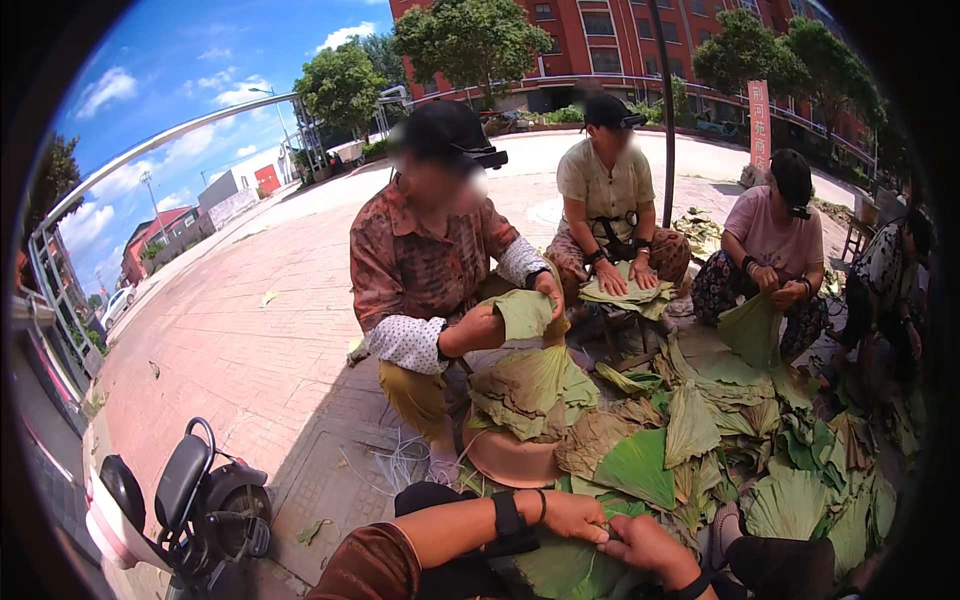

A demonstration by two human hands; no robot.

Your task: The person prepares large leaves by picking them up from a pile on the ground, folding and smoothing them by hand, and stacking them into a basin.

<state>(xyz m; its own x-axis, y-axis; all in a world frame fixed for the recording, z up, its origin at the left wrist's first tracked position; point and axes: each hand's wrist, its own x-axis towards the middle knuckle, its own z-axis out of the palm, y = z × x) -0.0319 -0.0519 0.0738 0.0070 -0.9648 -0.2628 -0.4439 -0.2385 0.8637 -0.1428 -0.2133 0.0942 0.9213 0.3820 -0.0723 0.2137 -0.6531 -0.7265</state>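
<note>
My left hand (571,516) and my right hand (651,546) meet low in the picture, just above my lap. Both pinch the upper part of a green lotus leaf (566,566), whose broad blade hangs below them. The fingertips touch around a small gathered part, mostly covered by the thumbs. Just beyond my hands lies a bright green leaf (637,466) on the pile. A terracotta-coloured basin (514,459) stands ahead to the left, with a stack of folded, partly browned leaves (532,394) on top.
Across from me a seated person (442,247) holds a folded leaf (523,313). Another person presses a leaf stack (628,291); a third handles a large leaf (752,330). Loose leaves (720,420) cover the ground rightward. White strings (401,461) and an electric scooter (187,495) are left.
</note>
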